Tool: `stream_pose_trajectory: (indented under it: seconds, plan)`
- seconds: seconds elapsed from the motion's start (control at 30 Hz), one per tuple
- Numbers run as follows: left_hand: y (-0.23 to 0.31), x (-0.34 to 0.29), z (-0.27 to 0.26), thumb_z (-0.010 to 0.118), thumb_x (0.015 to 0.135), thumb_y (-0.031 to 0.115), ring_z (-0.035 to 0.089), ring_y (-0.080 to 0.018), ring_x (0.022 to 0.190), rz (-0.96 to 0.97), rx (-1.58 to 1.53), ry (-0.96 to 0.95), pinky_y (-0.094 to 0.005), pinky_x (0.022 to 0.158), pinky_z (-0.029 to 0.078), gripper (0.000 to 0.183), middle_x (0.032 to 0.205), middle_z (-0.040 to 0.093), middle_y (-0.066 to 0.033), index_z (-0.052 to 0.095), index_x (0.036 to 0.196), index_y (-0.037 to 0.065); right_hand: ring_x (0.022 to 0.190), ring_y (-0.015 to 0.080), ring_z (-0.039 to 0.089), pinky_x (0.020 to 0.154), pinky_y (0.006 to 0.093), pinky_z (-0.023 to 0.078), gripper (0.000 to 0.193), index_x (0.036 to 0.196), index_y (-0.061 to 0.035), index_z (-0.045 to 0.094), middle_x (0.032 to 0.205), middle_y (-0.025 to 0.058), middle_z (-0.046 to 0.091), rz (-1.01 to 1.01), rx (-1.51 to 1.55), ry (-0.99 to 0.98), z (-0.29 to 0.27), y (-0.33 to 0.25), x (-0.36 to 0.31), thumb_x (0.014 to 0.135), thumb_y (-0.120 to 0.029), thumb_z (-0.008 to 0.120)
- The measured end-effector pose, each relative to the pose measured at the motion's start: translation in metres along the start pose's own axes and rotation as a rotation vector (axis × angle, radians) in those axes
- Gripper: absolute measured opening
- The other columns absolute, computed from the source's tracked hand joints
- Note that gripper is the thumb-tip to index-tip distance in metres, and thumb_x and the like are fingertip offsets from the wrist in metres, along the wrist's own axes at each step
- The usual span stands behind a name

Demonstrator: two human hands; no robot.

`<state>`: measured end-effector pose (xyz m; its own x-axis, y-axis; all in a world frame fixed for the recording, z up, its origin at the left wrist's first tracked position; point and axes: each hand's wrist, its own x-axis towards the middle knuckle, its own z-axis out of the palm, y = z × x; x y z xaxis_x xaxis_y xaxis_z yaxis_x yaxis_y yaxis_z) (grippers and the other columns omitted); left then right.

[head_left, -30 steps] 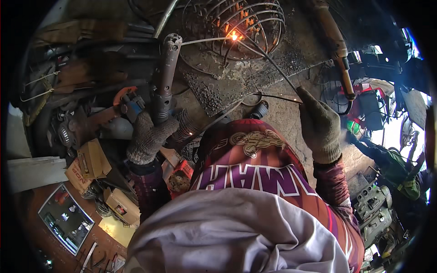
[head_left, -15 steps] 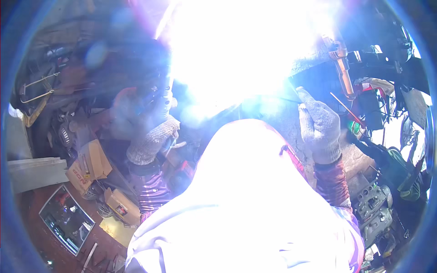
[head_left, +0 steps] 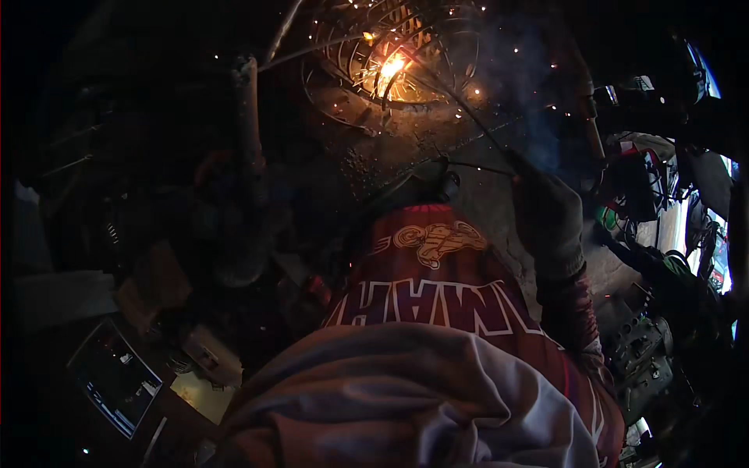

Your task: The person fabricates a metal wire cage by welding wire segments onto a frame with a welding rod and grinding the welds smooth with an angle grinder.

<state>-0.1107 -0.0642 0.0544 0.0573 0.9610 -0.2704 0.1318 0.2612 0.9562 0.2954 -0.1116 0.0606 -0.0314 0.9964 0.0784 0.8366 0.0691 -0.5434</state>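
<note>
A round cage of curved metal rods (head_left: 316, 97) stands ahead, a bright orange glow and flying sparks in it. My left hand (head_left: 246, 253), in a knitted glove and very dim, grips a welding electrode holder (head_left: 248, 117). From the holder's top a thin electrode (head_left: 312, 50) slants to the right, its tip near the cage. My right hand (head_left: 550, 214), also gloved, is closed around the end of a thin dark rod (head_left: 472, 113). That rod reaches up and left to the cage. Another thin rod or wire (head_left: 480, 167) runs left from the same hand.
Smoke rises right of the cage. Cardboard boxes (head_left: 211, 355) and a framed glass pane (head_left: 117, 378) lie at lower left. A metal engine part (head_left: 640, 351) sits at lower right. A long-handled tool (head_left: 593, 129) stands beyond my right hand.
The blinding white arc has gone out, leaving an orange glow, sparks and a dark scene. The cage now shows. My right hand has hardly moved.
</note>
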Motion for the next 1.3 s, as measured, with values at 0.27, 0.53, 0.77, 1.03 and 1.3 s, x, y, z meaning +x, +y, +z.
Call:
stream_pose_trajectory:
  seconds: [0.27, 0.53, 0.77, 1.03, 1.3]
  plan:
    - [0.006, 0.002, -0.013, 0.074, 0.086, 0.010, 0.066, -0.0173, 0.069, -0.097, 0.059, -0.132, -0.0337, 0.061, 0.055, 0.051, 0.098, 0.066, -0.0102, 0.056, 0.131, -0.007, 0.073, 0.0318, 0.071, 0.065, 0.0404, 0.056, 0.041, 0.132, -0.0182, 0.069, 0.082, 0.0124, 0.070, 0.001, -0.028, 0.015, 0.001, 0.000, 0.001, 0.092, -0.010, 0.069]
    - [0.001, -0.001, -0.005, 0.078, 0.080, 0.009, 0.066, -0.0149, 0.063, -0.190, -0.045, -0.071, -0.0292, 0.058, 0.053, 0.051, 0.080, 0.068, -0.0049, 0.057, 0.126, -0.001, 0.075, 0.0338, 0.071, 0.066, 0.0407, 0.055, 0.035, 0.128, -0.0137, 0.071, 0.083, 0.0160, 0.070, -0.026, 0.030, 0.049, 0.001, -0.008, 0.003, 0.094, -0.009, 0.066]
    - [0.008, -0.004, 0.000, 0.078, 0.081, 0.011, 0.067, -0.0128, 0.062, -0.167, 0.065, -0.050, -0.0269, 0.056, 0.053, 0.036, 0.077, 0.069, -0.0051, 0.061, 0.111, 0.001, 0.079, 0.0331, 0.073, 0.068, 0.0399, 0.057, 0.034, 0.127, -0.0116, 0.071, 0.088, 0.0181, 0.073, 0.059, 0.071, 0.016, 0.002, -0.011, 0.003, 0.094, -0.009, 0.065]
    - [-0.005, -0.007, -0.009, 0.076, 0.082, 0.009, 0.063, -0.0110, 0.059, -0.203, 0.038, -0.077, -0.0253, 0.053, 0.049, 0.049, 0.076, 0.068, -0.0040, 0.058, 0.127, 0.001, 0.088, 0.0347, 0.073, 0.075, 0.0401, 0.058, 0.033, 0.126, -0.0123, 0.071, 0.098, 0.0180, 0.074, -0.029, 0.037, 0.051, 0.003, -0.009, 0.002, 0.094, -0.010, 0.065]
    - [-0.007, -0.012, -0.008, 0.077, 0.082, 0.009, 0.064, -0.0109, 0.065, -0.184, 0.016, -0.079, -0.0271, 0.059, 0.051, 0.053, 0.078, 0.067, -0.0025, 0.058, 0.131, 0.000, 0.102, 0.0318, 0.075, 0.086, 0.0367, 0.057, 0.033, 0.129, -0.0069, 0.070, 0.112, 0.0189, 0.075, 0.114, -0.037, -0.091, -0.027, -0.034, 0.004, 0.097, -0.010, 0.062]
